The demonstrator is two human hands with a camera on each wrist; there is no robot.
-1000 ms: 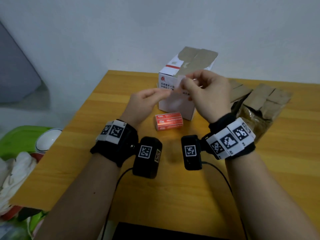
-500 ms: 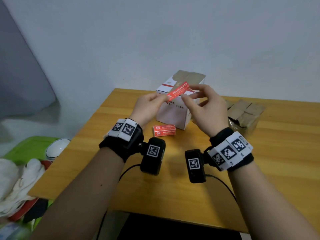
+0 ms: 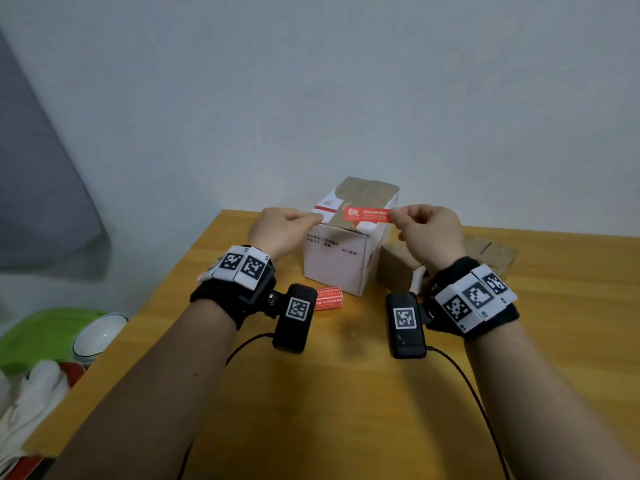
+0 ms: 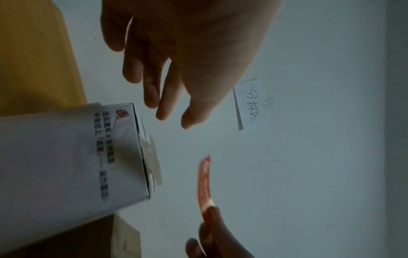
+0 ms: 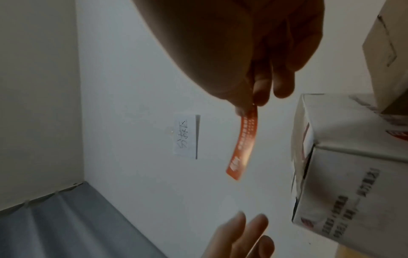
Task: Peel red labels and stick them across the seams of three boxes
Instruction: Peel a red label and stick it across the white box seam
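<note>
My right hand [image 3: 398, 218] pinches the right end of a red label [image 3: 369, 214], which hangs level in the air just above the white box [image 3: 346, 258]. The box's top flaps [image 3: 367, 192] are brown. My left hand [image 3: 311, 220] hovers at the box's upper left corner with relaxed fingers, holding nothing. From the left wrist the label [image 4: 204, 183] curves free between my left hand [image 4: 176, 111] and the white box [image 4: 66, 165]. From the right wrist my right hand [image 5: 249, 104] grips the label [image 5: 244, 144] beside the box [image 5: 344, 174].
A roll of red labels [image 3: 327, 298] lies on the wooden table [image 3: 346, 393] in front of the box. Two brown boxes [image 3: 398, 265] [image 3: 491, 251] stand to its right. A green bin [image 3: 41, 337], bowl [image 3: 98, 336] and cloth lie off the left edge.
Half a second ago both hands held the red label. Now my left hand has let go and moved left, and my right hand alone holds the label above the box.
</note>
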